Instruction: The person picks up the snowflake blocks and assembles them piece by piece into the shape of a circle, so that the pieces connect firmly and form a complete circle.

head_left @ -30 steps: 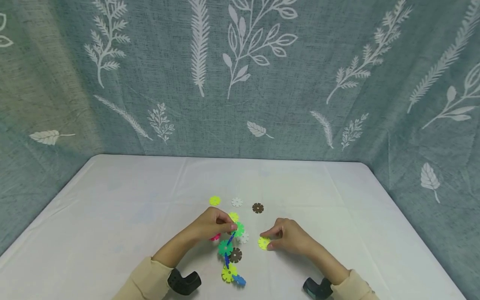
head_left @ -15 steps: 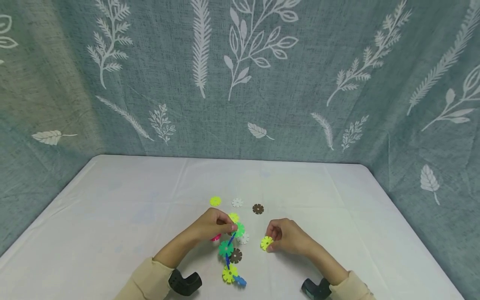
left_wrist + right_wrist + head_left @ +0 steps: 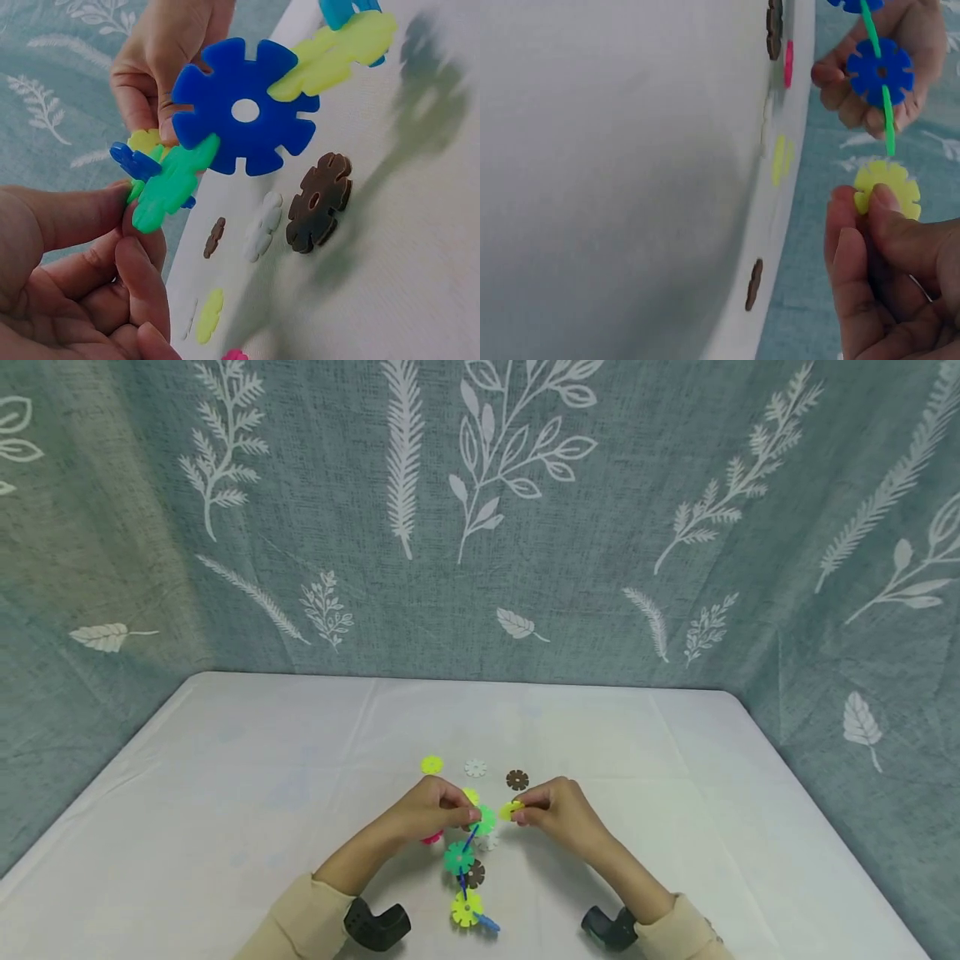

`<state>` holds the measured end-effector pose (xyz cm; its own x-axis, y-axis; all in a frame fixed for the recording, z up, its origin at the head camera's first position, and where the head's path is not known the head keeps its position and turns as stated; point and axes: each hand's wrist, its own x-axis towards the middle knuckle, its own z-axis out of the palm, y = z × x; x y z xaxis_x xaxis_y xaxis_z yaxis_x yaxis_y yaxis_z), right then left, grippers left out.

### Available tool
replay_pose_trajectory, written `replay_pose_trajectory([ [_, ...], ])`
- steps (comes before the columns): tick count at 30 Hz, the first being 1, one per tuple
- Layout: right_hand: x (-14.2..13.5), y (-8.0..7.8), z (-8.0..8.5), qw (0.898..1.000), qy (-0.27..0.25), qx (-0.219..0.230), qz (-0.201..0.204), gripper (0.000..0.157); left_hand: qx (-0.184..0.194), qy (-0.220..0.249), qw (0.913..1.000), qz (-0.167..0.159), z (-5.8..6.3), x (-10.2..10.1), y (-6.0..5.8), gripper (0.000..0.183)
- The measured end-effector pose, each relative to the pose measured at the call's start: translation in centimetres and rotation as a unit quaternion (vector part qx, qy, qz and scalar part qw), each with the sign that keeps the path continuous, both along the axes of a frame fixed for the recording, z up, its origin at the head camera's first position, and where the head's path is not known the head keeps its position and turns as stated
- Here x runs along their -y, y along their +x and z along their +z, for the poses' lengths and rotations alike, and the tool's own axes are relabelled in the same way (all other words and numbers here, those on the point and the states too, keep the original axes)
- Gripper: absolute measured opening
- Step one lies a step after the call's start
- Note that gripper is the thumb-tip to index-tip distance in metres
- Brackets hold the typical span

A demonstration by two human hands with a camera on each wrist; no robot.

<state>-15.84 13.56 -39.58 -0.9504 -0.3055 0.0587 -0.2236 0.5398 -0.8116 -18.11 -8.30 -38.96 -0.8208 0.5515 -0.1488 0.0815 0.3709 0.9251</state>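
My left hand [image 3: 431,812] pinches the bright green notched disc [image 3: 487,820] at the upper end of a linked chain of flower-shaped plastic discs. Below it the chain runs through a blue disc [image 3: 217,105], a green disc [image 3: 458,857], another blue disc, a yellow disc [image 3: 467,910] and a light blue disc [image 3: 487,923]. Thumb and fingers of my right hand [image 3: 564,812] pinch a loose yellow notched disc [image 3: 889,187]. In the right wrist view this yellow disc sits just below the green end disc [image 3: 889,124], its edge close to that disc's tip.
Loose notched discs lie on the white-covered table [image 3: 262,793]: a yellow one [image 3: 432,764], a white one [image 3: 476,767] and a brown one [image 3: 517,779] at the back. More lie under the chain, including a pink one [image 3: 432,838] and another brown one [image 3: 476,874]. A patterned curtain [image 3: 450,610] hangs behind.
My right hand first turned the yellow disc in its fingers, then moved left and up with it, close to the chain's green end disc. The left hand has kept its hold and barely moved.
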Motion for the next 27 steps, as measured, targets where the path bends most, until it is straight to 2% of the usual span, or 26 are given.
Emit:
replay_pose_trajectory([
  [5, 0.8, 0.3, 0.0, 1.000, 0.003, -0.021, 0.003, 0.010, 0.006, 0.002, 1.0000, 0.006, -0.2, 0.1, 0.1, 0.021],
  [11, 1.5, 0.6, 0.0, 0.997, 0.024, -0.076, 0.006, 0.010, 0.006, 0.013, 0.9997, 0.022, -0.5, 0.2, 0.3, 0.022],
  [17, 2.1, 0.9, -0.2, 0.993, 0.024, -0.112, -0.011, 0.006, 0.008, 0.024, 0.9974, 0.067, -0.4, -0.3, 1.1, 0.022],
  [21, 2.6, 1.2, -0.3, 0.989, 0.036, -0.140, -0.003, 0.007, 0.006, 0.020, 0.9944, 0.104, -0.4, -0.7, 1.7, 0.019],
  [23, 2.6, 1.2, -0.3, 0.988, 0.047, -0.149, 0.002, 0.009, 0.008, 0.018, 0.9935, 0.112, -0.4, -0.9, 2.0, 0.018],
  [25, 2.6, 1.1, -0.3, 0.987, 0.059, -0.151, 0.010, 0.009, -0.004, 0.007, 0.9936, 0.113, -0.5, -0.9, 2.1, 0.016],
  [27, 2.6, 1.0, -0.4, 0.987, 0.066, -0.144, 0.022, 0.008, -0.041, -0.018, 0.9935, 0.105, -0.7, -0.7, 2.0, 0.015],
])
